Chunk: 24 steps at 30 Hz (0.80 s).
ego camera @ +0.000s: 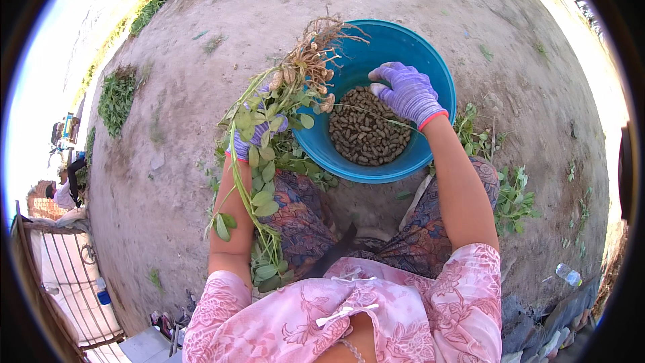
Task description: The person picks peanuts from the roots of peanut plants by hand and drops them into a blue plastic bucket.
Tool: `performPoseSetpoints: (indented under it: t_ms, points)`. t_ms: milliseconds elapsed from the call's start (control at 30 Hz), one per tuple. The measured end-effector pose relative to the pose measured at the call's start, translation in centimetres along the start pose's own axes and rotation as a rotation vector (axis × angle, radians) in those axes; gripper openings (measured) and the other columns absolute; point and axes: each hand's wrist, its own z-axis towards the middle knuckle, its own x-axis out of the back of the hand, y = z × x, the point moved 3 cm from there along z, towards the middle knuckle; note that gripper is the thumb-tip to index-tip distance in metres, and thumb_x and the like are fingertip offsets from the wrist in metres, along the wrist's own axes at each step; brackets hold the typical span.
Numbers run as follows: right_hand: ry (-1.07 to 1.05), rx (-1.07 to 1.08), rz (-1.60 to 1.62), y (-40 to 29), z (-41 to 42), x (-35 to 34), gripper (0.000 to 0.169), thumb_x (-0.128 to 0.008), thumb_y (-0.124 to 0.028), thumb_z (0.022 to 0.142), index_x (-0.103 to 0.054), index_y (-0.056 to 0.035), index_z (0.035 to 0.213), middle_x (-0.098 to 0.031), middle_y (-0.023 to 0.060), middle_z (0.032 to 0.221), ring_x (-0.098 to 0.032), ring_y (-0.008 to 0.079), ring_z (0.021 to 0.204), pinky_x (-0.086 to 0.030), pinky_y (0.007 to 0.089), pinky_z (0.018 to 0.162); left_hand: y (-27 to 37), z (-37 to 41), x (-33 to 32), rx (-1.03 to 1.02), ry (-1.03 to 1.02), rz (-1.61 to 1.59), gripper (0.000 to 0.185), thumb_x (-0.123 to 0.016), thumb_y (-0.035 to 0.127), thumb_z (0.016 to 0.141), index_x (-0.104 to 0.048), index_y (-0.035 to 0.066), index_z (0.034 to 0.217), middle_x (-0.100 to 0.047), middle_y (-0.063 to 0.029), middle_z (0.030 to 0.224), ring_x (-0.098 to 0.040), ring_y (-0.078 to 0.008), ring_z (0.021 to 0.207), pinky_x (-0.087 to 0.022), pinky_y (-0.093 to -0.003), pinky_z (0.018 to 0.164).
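My left hand (257,126), in a purple knit glove, is closed around the stems of a peanut plant (259,156); leaves hide some of the fingers. The plant's roots (315,53) and attached peanut pods (289,76) reach over the left rim of a blue plastic tub (438,68). Unshelled peanuts (370,128) cover the middle of the tub's bottom. Above them, inside the rim, my right hand (407,92) is in a matching glove, its thumb and fingers apart with nothing seen between them. A thin stem lies across the tub below that hand.
Leafy plants (515,199) lie on the dirt ground right of my knees, and a green heap (117,101) is at the left. A plastic bottle (569,274) lies at the lower right. Another person (68,189) is far off at the left, beyond a barred frame (65,272).
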Motion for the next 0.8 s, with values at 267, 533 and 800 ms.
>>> performPoseSetpoints:
  t_ms: [267, 533, 800]
  points:
    - [-0.095, -0.090, 0.883, -3.4, 1.4, -2.6, 0.034, -0.057, -0.022, 0.078, -0.054, -0.0056, 0.107, -0.059, 0.0164, 0.098, -0.057, 0.0287, 0.089, -0.044, 0.0344, 0.079, -1.4, 0.5, -1.4, 0.022, -0.024, -0.147, 0.055, -0.061, 0.004, 0.074, -0.038, 0.006, 0.125, -0.051, -0.0070, 0.112, -0.052, -0.0150, 0.096, -0.045, -0.0279, 0.081]
    - [-0.105, -0.033, 0.191, -4.8, 1.6, 0.2, 0.023, -0.053, -0.021, 0.080, -0.059, -0.0108, 0.100, -0.060, 0.0131, 0.091, -0.056, 0.0296, 0.087, -0.045, 0.0372, 0.074, -1.0, -0.5, -1.3, 0.050, -0.028, -0.237, 0.058, -0.063, 0.005, 0.073, -0.037, 0.005, 0.125, -0.048, -0.0071, 0.116, -0.050, -0.0155, 0.100, -0.045, -0.0293, 0.082]
    - [-0.187, -0.366, 1.101, -2.8, 1.7, -1.0, 0.025, -0.049, -0.018, 0.085, -0.056, -0.0027, 0.103, -0.062, 0.0092, 0.079, -0.055, 0.0123, 0.060, -0.048, 0.0264, 0.058, -0.8, -1.0, -1.9, 0.072, -0.010, -0.358, 0.061, -0.066, 0.006, 0.072, -0.036, 0.004, 0.126, -0.046, -0.0072, 0.120, -0.048, -0.0157, 0.105, -0.045, -0.0303, 0.083]
